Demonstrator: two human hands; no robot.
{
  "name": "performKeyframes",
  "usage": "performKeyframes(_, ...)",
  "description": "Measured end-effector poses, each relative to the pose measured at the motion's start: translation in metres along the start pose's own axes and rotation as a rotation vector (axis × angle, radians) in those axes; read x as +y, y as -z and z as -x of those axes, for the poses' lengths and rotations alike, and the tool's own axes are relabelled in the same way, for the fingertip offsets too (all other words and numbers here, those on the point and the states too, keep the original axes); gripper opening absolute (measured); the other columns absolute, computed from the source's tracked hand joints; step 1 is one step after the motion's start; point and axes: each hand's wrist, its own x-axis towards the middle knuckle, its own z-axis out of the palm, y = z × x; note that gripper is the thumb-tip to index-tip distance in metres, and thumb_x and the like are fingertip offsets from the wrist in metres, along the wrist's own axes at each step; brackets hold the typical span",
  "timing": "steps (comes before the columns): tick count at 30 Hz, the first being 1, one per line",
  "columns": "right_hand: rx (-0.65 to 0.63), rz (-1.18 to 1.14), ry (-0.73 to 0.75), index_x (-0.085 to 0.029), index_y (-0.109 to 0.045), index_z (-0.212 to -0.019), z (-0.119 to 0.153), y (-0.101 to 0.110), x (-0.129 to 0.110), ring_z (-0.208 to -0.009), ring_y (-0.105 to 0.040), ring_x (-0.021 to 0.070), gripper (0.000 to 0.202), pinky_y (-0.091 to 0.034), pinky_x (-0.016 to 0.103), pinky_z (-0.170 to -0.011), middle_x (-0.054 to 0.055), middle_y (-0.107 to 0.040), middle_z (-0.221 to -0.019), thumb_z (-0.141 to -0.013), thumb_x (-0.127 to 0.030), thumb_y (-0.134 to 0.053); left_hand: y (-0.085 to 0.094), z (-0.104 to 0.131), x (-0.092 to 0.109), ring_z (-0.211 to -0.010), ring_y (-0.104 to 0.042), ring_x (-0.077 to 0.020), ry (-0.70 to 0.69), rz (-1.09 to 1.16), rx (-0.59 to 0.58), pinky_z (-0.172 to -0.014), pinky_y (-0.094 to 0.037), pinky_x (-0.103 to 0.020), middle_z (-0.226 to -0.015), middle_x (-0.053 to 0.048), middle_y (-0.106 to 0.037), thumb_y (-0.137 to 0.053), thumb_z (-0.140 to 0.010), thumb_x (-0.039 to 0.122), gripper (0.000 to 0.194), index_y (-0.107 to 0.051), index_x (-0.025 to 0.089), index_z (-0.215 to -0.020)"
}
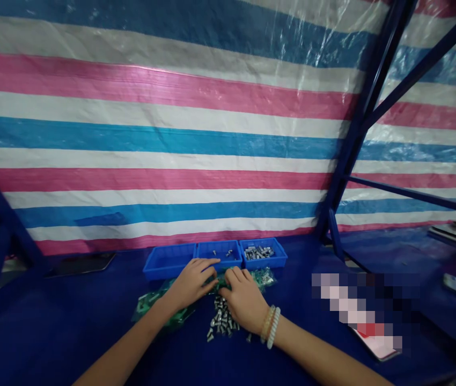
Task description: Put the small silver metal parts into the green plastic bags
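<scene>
My left hand [193, 282] is over the green plastic bags [147, 303], just in front of the blue trays, with its fingers apart and nothing seen in them. Beside it, my right hand [248, 301] has its fingers curled down at the green plastic; whatever lies under the fingertips is hidden. A loose pile of shiny metal screws [223, 319] spreads on the blue table between my wrists. Another clear bag of small metal parts [266, 277] lies behind my right hand. Two bracelets circle the right wrist.
Behind my hands stand three joined blue trays: the left one [169, 260] bare, the middle one [222, 254] with a few screws, the right one [262, 252] holding many metal pieces. A phone [81, 265] lies left. Blue posts [357, 128] rise before a striped sheet.
</scene>
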Motion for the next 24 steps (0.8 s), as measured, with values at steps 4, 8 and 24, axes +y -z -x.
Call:
performKeyframes(4, 0.030, 0.068, 0.023, -0.018, -0.069, -0.087, -0.002, -0.010, -0.004, -0.097, -0.043, 0.0269, 0.007, -0.037, 0.040, -0.080, 0.010, -0.055, -0.100, -0.089, -0.020, -0.062, -0.001, 0.001, 0.001, -0.114, -0.057, -0.0256, 0.009, 0.030, 0.015, -0.094, -0.043, -0.044, -0.129, -0.011, -0.059, -0.054, -0.091, 0.024, 0.008, -0.060, 0.019, -0.089)
performKeyframes(8, 0.019, 0.012, 0.032, -0.023, -0.070, -0.089, 0.004, -0.011, -0.006, -0.096, -0.044, 0.0254, 0.006, -0.037, 0.038, -0.078, 0.007, -0.055, -0.097, -0.088, -0.024, -0.065, -0.004, 0.002, 0.001, -0.112, -0.057, -0.0254, 0.046, 0.054, 0.043, -0.094, -0.043, -0.044, -0.128, -0.009, -0.060, -0.056, -0.090, 0.023, 0.006, -0.060, 0.019, -0.088)
performKeyframes(24, 0.261, -0.434, -0.064, -0.018, -0.066, -0.090, 0.018, 0.017, 0.021, -0.083, -0.048, 0.0193, 0.015, -0.037, 0.033, -0.075, 0.004, -0.056, -0.083, -0.089, -0.011, -0.053, 0.044, 0.020, 0.026, -0.099, -0.052, -0.0228, -0.079, 0.141, -0.132, -0.086, -0.039, -0.036, -0.104, -0.002, -0.058, -0.070, -0.075, 0.011, 0.014, -0.069, 0.024, -0.079)
